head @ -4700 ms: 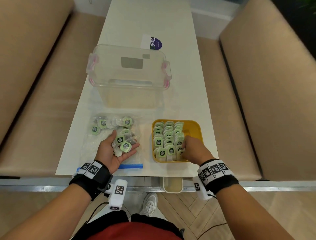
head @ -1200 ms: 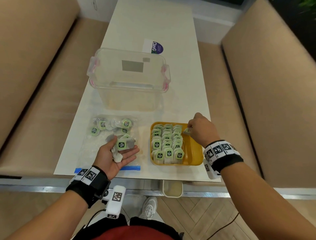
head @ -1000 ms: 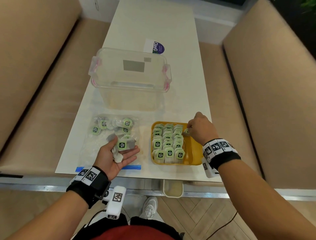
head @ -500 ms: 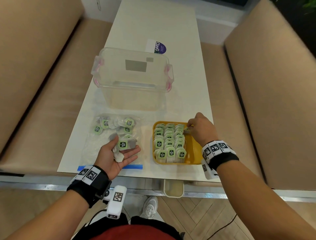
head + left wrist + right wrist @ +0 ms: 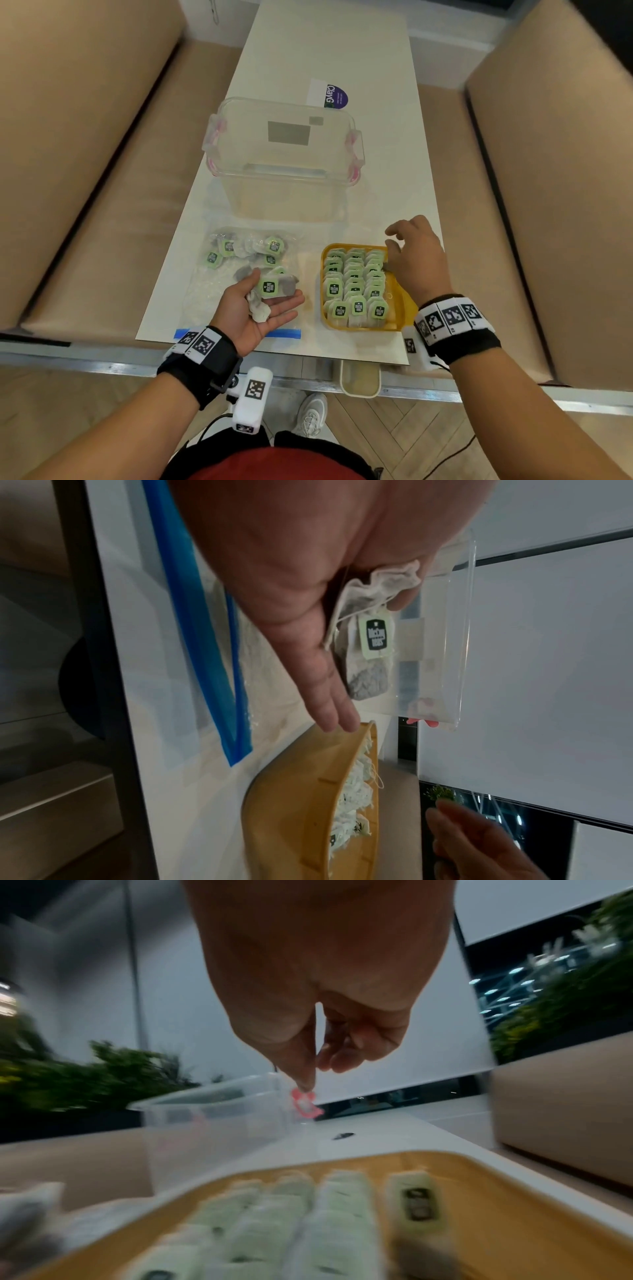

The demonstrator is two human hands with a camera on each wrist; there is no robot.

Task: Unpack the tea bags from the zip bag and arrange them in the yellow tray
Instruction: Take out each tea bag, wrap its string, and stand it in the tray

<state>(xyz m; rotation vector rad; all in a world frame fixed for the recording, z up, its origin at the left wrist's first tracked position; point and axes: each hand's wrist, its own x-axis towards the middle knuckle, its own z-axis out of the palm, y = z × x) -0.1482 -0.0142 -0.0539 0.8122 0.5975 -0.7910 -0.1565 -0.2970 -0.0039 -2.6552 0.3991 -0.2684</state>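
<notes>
Your left hand (image 5: 255, 308): it lies palm up over the zip bag, near the blue strip. Your fingers are loose and almost straight, side by side. A few tea bags (image 5: 274, 287) rest on your palm
Tea bags in your hand: one shows its green tag (image 5: 376, 635) with a dark label. The string runs from the tag to the pouch
Your right hand (image 5: 416, 260): it is over the far right corner of the yellow tray (image 5: 400, 318). Your fingers are bent a little and spread apart. They hold nothing. From the right wrist view your thumb (image 5: 301, 1066) points down, close to the other fingertips
Yellow tray: it sits on the white table (image 5: 329, 51), just to the right of the zip bag. The tea bags in the tray (image 5: 354, 286) stand in three rows, tags up. The right side of the tray is bare
Zip bag (image 5: 219, 284): it lies flat on the table, left of the tray. It is clear, with a blue strip (image 5: 284, 333) at the near edge. Some loose tea bags (image 5: 246, 250) lie at its far end
Clear box (image 5: 284, 157): it stands behind the zip bag and the tray. It has pink clips on both sides
</notes>
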